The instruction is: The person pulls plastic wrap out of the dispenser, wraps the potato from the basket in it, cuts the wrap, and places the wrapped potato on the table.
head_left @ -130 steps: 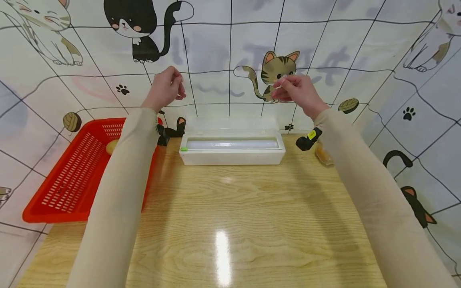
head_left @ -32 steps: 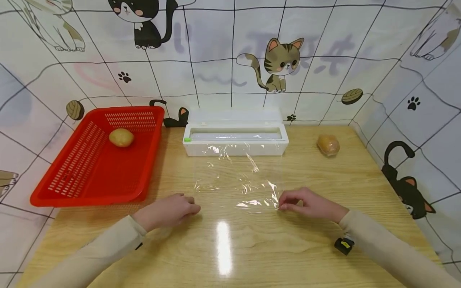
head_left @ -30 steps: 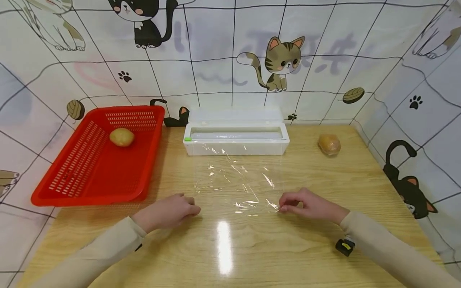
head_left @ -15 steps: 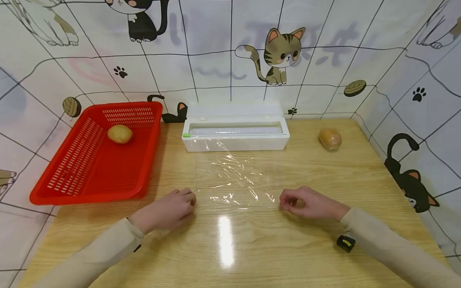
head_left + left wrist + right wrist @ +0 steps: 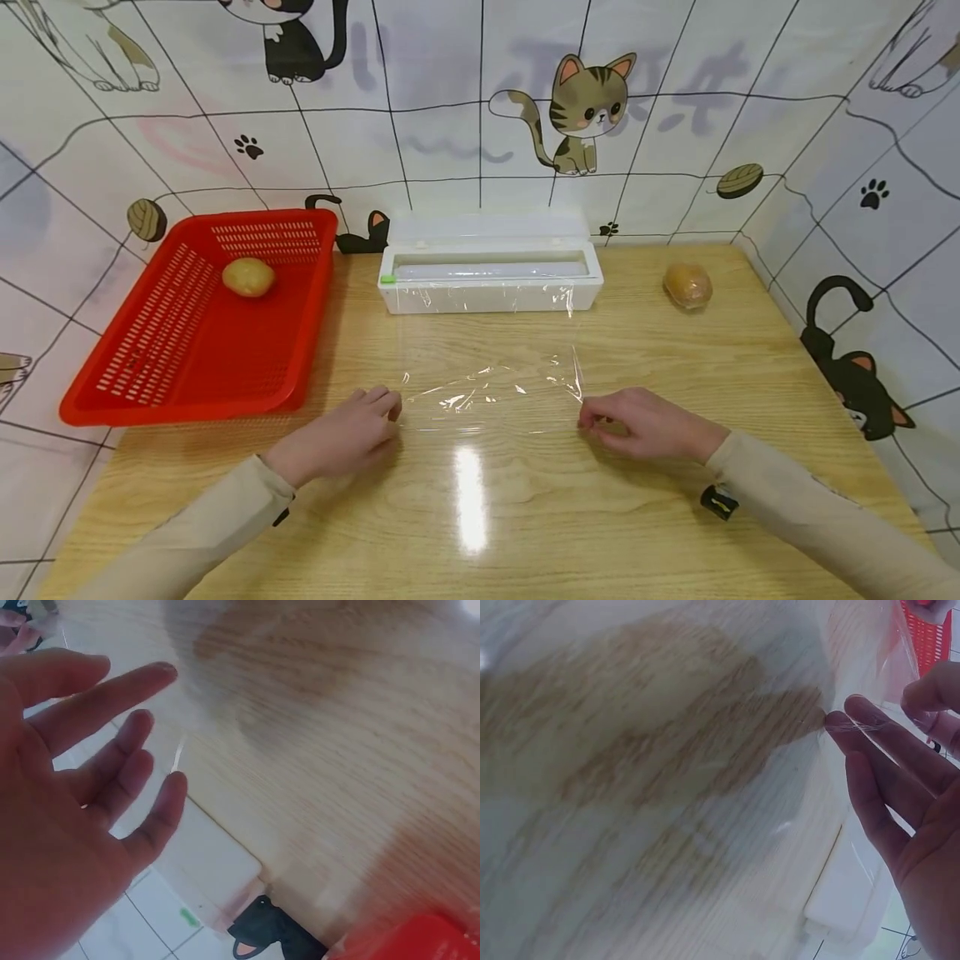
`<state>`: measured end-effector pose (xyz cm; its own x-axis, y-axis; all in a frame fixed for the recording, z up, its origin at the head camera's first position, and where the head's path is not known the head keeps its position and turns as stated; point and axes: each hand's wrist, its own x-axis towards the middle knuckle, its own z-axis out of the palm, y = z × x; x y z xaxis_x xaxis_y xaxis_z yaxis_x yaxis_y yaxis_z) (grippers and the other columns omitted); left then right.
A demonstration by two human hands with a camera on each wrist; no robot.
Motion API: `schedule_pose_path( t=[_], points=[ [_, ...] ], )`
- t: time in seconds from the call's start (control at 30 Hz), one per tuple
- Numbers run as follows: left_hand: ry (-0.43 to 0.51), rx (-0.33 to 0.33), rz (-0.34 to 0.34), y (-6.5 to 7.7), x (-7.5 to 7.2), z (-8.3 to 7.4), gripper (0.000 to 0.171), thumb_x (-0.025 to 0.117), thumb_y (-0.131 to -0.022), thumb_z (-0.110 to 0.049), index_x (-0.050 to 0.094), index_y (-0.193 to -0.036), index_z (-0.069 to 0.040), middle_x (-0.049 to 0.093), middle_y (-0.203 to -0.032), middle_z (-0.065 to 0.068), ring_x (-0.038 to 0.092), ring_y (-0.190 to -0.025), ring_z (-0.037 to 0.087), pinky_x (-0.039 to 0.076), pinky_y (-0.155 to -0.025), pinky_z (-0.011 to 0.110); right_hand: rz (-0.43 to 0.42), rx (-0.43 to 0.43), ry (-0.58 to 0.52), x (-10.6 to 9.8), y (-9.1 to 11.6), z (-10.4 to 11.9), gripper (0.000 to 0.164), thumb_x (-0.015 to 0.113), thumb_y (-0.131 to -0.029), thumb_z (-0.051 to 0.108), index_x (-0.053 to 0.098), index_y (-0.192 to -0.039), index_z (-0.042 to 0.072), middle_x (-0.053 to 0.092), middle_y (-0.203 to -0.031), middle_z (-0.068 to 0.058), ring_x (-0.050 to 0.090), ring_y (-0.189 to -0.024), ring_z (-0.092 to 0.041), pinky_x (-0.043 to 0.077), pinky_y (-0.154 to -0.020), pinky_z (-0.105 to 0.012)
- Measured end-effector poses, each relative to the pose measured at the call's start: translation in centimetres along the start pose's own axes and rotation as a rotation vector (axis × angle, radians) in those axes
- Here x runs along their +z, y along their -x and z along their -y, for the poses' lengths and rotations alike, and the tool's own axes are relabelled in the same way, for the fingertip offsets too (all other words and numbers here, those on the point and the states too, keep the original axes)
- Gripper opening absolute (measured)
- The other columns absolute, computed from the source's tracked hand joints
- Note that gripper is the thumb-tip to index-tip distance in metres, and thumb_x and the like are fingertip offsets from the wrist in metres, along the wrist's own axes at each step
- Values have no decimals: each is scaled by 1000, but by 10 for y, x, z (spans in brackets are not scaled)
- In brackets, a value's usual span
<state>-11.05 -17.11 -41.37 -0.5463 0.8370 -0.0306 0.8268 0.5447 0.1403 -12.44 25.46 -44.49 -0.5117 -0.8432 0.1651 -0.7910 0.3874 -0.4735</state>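
A sheet of clear plastic wrap (image 5: 480, 392) runs from a white dispenser box (image 5: 491, 297) toward me, low over the wooden table, its front part glinting with creases. My left hand (image 5: 345, 437) is at the sheet's near left corner, holding it by thumb and forefinger; in the left wrist view the other fingers of that hand (image 5: 82, 787) spread loosely. At the near right corner my right hand (image 5: 645, 423) pinches the film; the right wrist view shows it gathered at the fingertips (image 5: 859, 712). The box's lid stands raised, with the roll (image 5: 491, 271) visible inside.
A red plastic basket (image 5: 213, 358) with one potato (image 5: 249, 277) in it stands at the left. At the back right lies a round yellow-brown thing (image 5: 687, 286) wrapped in clear film. A cat-patterned wall covering (image 5: 450, 75) rises behind the table.
Both hands have come from above the dispenser down toward me, drawing the film out over the table. In the last half second the sheet has flattened and stretched between the hands.
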Motion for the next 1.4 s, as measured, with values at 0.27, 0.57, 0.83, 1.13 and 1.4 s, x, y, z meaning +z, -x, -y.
schedule_pose_path(
  t=[0.27, 0.57, 0.83, 1.13, 1.4],
  points=[
    [67, 7, -30, 5, 4, 9, 17, 67, -83, -3, 66, -70, -15, 49, -88, 3, 42, -83, 20, 40, -71, 33, 8, 36, -3, 0, -1, 3, 18, 64, -84, 0, 62, -94, 15, 67, -88, 9, 56, -73, 3, 51, -64, -24],
    [159, -56, 54, 18, -2, 9, 14, 67, -87, -9, 77, -77, -11, 49, -133, 22, 41, -120, 38, 39, -97, 51, -8, 27, 3, 1, -1, 3, 18, 63, -83, -1, 61, -92, 15, 65, -84, 10, 49, -64, 4, 44, -56, -17],
    [149, -95, 35, 26, -9, 13, 13, 66, -86, -6, 75, -76, -9, 48, -133, 26, 40, -118, 41, 40, -94, 53, -33, -18, 73, 2, -2, 7, 17, 64, -82, 1, 59, -92, 15, 61, -86, 11, 50, -66, 1, 44, -58, -18],
    [62, -94, -87, 7, -54, 24, 16, 72, -85, -7, 73, -101, -4, 49, -131, 21, 42, -119, 36, 45, -91, 49, -67, -42, 244, 3, -2, 16, 18, 70, -81, 7, 57, -89, 17, 57, -106, 2, 55, -80, -9, 48, -66, -30],
    [45, -108, -153, -10, -116, 43, 18, 70, -85, -3, 72, -104, -2, 49, -132, 21, 36, -122, 39, 43, -93, 49, -71, -84, 313, 6, -2, 18, 20, 70, -77, 10, 55, -84, 20, 45, -83, 10, 46, -76, -8, 39, -69, -32]
  ],
)
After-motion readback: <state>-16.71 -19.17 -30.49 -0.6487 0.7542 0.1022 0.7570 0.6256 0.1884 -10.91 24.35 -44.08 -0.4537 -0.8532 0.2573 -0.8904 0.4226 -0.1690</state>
